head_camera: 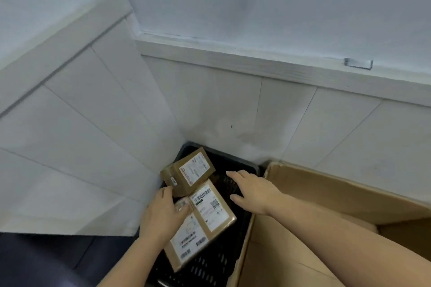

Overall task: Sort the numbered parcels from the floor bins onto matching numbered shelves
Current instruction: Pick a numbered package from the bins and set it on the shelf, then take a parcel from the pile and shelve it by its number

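**A:** State check. Left hand [163, 213] sits on the parcel stack in the black floor bin [247, 168], fingers curled over the near-left corner of the middle parcel [213, 207], thumb on its top face. Looks like a grip, but I can't tell if it's actually lifting or just steadying. Right hand [253, 190] is spread, palm down, holding nothing, hovering over the bin just right of the stack.

**B:** Parcels where?

**A:** All in the bin. Top small parcel [189, 171] is tilted, just beyond the left fingertips and resting on the middle one. A third flat parcel [186, 246] lies under the left wrist, leaning toward the near rim. Open cardboard box [326, 196] is under the right forearm.

**B:** Risks?

**A:** My read: pull the middle parcel with the left hand and the tilted top one slides off, since nothing braces it. The right hand is close enough to catch it but isn't touching. The bigger risk is a misread number and a wrong shelf.

**B:** Numbers legible?

**A:** No. A handwritten mark on the top parcel's near side is too blurred. Label print is unreadable. Shelves are out of view. The bin's near end is cut off, its floor mostly covered. The box's interior is hidden by the arm.
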`<state>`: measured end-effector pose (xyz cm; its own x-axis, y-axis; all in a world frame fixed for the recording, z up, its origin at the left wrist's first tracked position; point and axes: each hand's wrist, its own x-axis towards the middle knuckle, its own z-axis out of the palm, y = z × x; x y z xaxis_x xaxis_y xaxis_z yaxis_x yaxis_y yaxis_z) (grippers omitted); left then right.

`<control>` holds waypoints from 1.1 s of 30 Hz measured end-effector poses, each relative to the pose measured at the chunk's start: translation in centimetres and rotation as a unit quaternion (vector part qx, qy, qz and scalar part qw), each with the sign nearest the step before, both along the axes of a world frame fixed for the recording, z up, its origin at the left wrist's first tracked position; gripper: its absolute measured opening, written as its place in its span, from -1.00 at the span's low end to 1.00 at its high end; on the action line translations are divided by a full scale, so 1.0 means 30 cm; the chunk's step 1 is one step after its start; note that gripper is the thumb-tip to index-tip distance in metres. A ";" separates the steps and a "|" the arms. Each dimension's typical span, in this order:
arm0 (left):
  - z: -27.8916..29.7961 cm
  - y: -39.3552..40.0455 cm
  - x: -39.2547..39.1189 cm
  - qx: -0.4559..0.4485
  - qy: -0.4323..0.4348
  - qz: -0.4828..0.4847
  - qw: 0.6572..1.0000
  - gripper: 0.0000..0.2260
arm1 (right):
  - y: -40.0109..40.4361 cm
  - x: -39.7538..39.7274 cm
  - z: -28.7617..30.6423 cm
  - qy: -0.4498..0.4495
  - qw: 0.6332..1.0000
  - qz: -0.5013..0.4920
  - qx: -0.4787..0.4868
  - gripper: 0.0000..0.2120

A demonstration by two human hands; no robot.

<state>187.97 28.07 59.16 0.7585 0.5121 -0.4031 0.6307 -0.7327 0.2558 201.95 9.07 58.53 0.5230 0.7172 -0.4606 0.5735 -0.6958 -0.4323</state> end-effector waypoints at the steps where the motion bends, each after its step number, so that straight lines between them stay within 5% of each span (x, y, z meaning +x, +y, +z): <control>1: -0.038 0.022 0.022 0.006 -0.004 0.003 1.000 -0.49 | 0.021 0.023 -0.053 0.003 1.000 0.001 0.003 -0.36; 11: -0.427 0.247 0.212 -0.055 -0.069 0.146 0.985 -0.33 | 0.261 0.203 -0.500 0.049 0.998 -0.037 0.033 -0.37; 14: -0.541 0.291 0.245 -0.136 -0.096 0.235 0.958 -0.15 | 0.327 0.225 -0.614 0.077 0.994 -0.067 0.032 -0.40; 20: -0.662 0.287 0.288 -0.189 -0.167 0.351 0.902 -0.21 | 0.401 0.241 -0.761 0.113 0.991 -0.074 0.018 -0.36; 29: -0.556 0.266 0.303 -0.251 -0.191 0.412 0.855 -0.02 | 0.380 0.251 -0.642 0.127 0.986 -0.095 0.045 -0.37; 33: -0.373 0.190 0.290 -0.317 -0.193 0.423 0.826 -0.29 | 0.317 0.234 -0.476 0.160 0.966 -0.171 0.113 -0.33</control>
<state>196.68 33.78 47.98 0.3710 0.7037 -0.6059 0.6306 0.2881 0.7207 208.96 18.58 44.26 0.6038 0.6283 -0.4906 0.1384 -0.6887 -0.7117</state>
